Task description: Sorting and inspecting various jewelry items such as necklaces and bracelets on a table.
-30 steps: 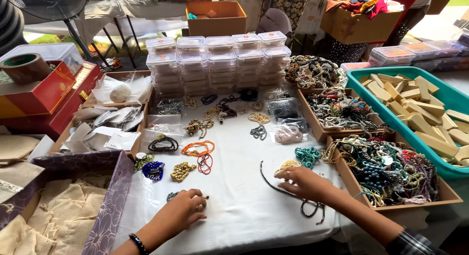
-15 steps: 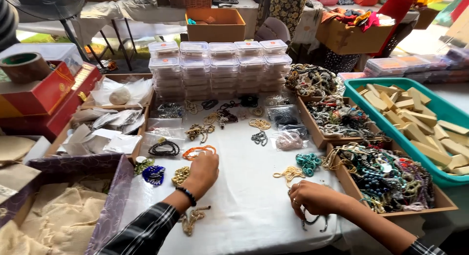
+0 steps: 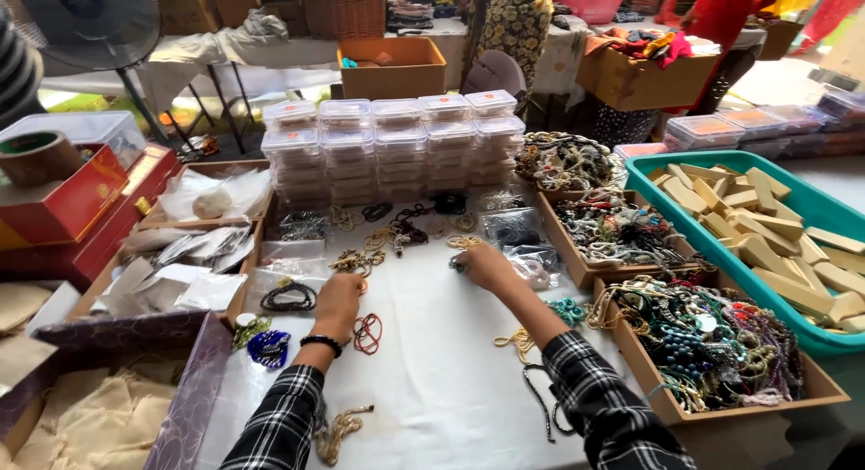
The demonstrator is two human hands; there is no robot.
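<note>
My left grip [image 3: 339,301] lies knuckles-up over an orange cord loop [image 3: 367,333] on the white table [image 3: 432,362], closure hidden; right grip [image 3: 487,264] pinches a small dark bead cluster [image 3: 459,264] farther ahead.

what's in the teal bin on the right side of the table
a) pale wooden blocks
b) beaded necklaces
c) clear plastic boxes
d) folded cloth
a: the teal bin holds a heap of pale wooden blocks, while the beaded necklaces fill the brown tray beside it and the clear plastic boxes are stacked at the back of the table.
</note>
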